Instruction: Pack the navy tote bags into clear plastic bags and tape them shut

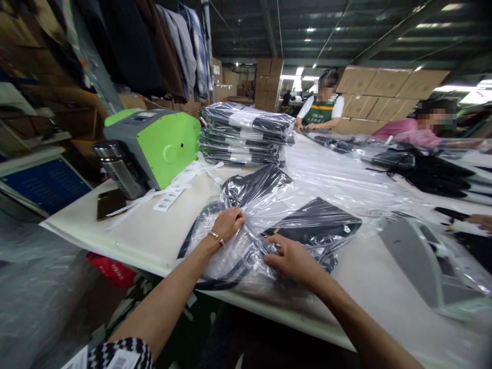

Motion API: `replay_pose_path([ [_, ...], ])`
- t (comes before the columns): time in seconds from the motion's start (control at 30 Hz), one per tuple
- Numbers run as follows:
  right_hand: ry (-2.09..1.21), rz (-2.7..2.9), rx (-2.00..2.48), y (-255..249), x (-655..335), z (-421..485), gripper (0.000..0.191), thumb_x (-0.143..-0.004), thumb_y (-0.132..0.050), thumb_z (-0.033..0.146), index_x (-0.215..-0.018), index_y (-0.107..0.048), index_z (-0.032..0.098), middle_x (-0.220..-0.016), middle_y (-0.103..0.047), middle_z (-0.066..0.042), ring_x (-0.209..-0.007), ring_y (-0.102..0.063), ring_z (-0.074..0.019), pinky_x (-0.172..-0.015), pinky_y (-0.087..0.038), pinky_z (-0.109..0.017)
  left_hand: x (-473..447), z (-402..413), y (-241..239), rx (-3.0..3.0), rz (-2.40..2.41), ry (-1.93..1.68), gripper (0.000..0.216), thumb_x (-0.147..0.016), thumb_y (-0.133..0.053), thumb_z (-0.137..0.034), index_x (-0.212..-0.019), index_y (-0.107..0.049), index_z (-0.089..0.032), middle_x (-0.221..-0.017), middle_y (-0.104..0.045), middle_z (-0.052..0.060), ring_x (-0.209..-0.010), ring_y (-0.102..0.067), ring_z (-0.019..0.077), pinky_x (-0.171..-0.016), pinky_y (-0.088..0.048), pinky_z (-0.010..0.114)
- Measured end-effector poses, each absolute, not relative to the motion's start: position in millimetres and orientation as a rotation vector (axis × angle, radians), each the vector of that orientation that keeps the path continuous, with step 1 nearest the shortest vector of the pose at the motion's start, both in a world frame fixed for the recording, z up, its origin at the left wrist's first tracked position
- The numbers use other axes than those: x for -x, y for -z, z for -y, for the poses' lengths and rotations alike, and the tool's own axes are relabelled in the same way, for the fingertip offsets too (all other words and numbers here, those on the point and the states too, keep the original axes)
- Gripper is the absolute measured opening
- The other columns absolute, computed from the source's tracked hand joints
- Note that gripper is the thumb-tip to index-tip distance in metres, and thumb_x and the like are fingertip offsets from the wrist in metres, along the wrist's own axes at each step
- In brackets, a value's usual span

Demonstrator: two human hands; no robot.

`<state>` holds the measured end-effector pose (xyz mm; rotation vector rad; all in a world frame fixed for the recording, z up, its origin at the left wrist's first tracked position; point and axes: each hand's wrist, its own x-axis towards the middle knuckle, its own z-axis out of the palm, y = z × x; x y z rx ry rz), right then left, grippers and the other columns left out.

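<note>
A dark garment (311, 221) in a clear plastic bag (253, 256) lies crumpled at the table's near edge. My left hand (227, 225), with a bracelet at the wrist, rests on the bag with its fingers curled together on the film. To the right, my right hand (289, 256) has bent fingers and the thumb closing on the same plastic, beside the garment's dark panel. Part of the garment is hidden under the folds and glare of the film. Behind it rises a stack of bagged garments (246, 134) with white labels.
On the left stand a green and grey machine (169, 148), a steel thermos (121, 169) and a phone (110, 204), near a white label strip (169, 197). Clear bags (338, 174) cover the table's middle. A co-worker in a green apron (322, 114) stands across; another's hand (480, 221) shows at right.
</note>
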<state>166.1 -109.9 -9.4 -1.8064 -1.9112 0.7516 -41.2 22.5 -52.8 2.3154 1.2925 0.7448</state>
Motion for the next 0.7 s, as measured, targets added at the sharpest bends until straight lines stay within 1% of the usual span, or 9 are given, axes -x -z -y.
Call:
replay_pose_path([
  [0.07,-0.649,1.912,1.878,10.6,-182.7,135.7,0.028,-0.08,-0.065,0.029,-0.108,-0.067,0.028,-0.063,-0.067,0.004,-0.058,-0.062,-0.0176,-0.055,-0.038,-0.025,42.5,-23.9,55.7,-2.295,-1.3,-0.766,0.01,-0.085,-0.054,-0.023,-0.078,-0.061,-0.02,-0.083,-0.064,0.003,-0.08,-0.057,0.0175,-0.077,-0.044,0.03],
  [0.17,-0.434,1.833,1.999,20.9,-201.3,167.7,0.033,-0.084,-0.062,0.033,-0.116,-0.063,0.027,-0.068,-0.069,0.003,-0.062,-0.065,-0.0203,-0.058,-0.041,-0.028,42.7,-22.7,57.1,-2.257,-1.318,-0.784,0.01,-0.084,-0.055,-0.026,-0.079,-0.063,-0.02,-0.082,-0.066,0.002,-0.079,-0.059,0.0173,-0.074,-0.044,0.029],
  [0.3,-0.231,1.729,1.915,28.9,-221.7,203.4,0.038,-0.085,-0.057,0.026,-0.122,-0.061,0.023,-0.085,-0.073,-0.002,-0.071,-0.068,-0.0195,-0.067,-0.049,-0.031,42.1,-16.3,53.3,-2.203,-1.316,-0.783,0.016,-0.083,-0.055,-0.032,-0.079,-0.063,-0.02,-0.077,-0.067,0.001,-0.075,-0.061,0.0183,-0.07,-0.043,0.029],
  [0.37,-0.25,1.647,1.895,21.7,-246.9,221.4,0.034,-0.085,-0.058,0.028,-0.119,-0.064,0.023,-0.085,-0.073,-0.002,-0.072,-0.068,-0.0185,-0.069,-0.05,-0.03,43.0,-16.2,52.1,-2.176,-1.31,-0.773,0.021,-0.082,-0.054,-0.038,-0.08,-0.064,-0.019,-0.075,-0.068,0.001,-0.073,-0.062,0.0198,-0.068,-0.043,0.03],
  [0.43,-0.26,1.461,1.948,6.6,-288.9,241.5,0.032,-0.085,-0.06,0.037,-0.112,-0.067,0.022,-0.079,-0.072,-0.002,-0.069,-0.067,-0.0187,-0.066,-0.05,-0.03,44.2,-19.0,53.0,-2.149,-1.314,-0.751,0.026,-0.08,-0.055,-0.043,-0.081,-0.065,-0.019,-0.075,-0.069,0.001,-0.073,-0.062,0.021,-0.068,-0.042,0.03],
  [0.5,-0.146,1.188,2.03,-11.9,-343.1,262.2,0.035,-0.084,-0.059,0.045,-0.107,-0.069,0.02,-0.08,-0.073,-0.004,-0.069,-0.067,-0.0198,-0.067,-0.05,-0.031,45.4,-22.2,54.7,-2.102,-1.371,-0.684,0.03,-0.079,-0.055,-0.048,-0.083,-0.065,-0.021,-0.075,-0.07,-0.002,-0.074,-0.063,0.0205,-0.069,-0.042,0.028],
  [0.57,0.029,0.927,2.116,-26.5,-399.2,277.5,0.036,-0.083,-0.058,0.046,-0.103,-0.07,0.018,-0.092,-0.074,-0.009,-0.081,-0.067,-0.0221,-0.077,-0.049,-0.033,46.3,-23.1,55.3,-2.076,-1.413,-0.626,0.032,-0.08,-0.053,-0.052,-0.087,-0.065,-0.023,-0.074,-0.069,-0.007,-0.076,-0.063,0.0193,-0.07,-0.042,0.026],
  [0.63,0.02,0.724,2.196,-31.7,-446.7,281.9,0.033,-0.081,-0.06,0.042,-0.099,-0.071,0.017,-0.102,-0.073,-0.011,-0.096,-0.065,-0.025,-0.085,-0.046,-0.034,46.6,-22.0,53.7,-2.077,-1.426,-0.587,0.034,-0.081,-0.05,-0.054,-0.089,-0.064,-0.024,-0.074,-0.069,-0.009,-0.078,-0.064,0.019,-0.071,-0.042,0.025],
  [0.7,-0.11,0.624,2.221,-27.5,-479.4,275.2,0.03,-0.079,-0.061,0.042,-0.084,-0.071,0.015,-0.092,-0.072,-0.012,-0.094,-0.064,-0.027,-0.082,-0.047,-0.035,46.2,-20.6,50.6,-2.087,-1.447,-0.536,0.038,-0.08,-0.047,-0.057,-0.091,-0.064,-0.024,-0.078,-0.071,-0.007,-0.081,-0.065,0.0204,-0.072,-0.043,0.027],
])
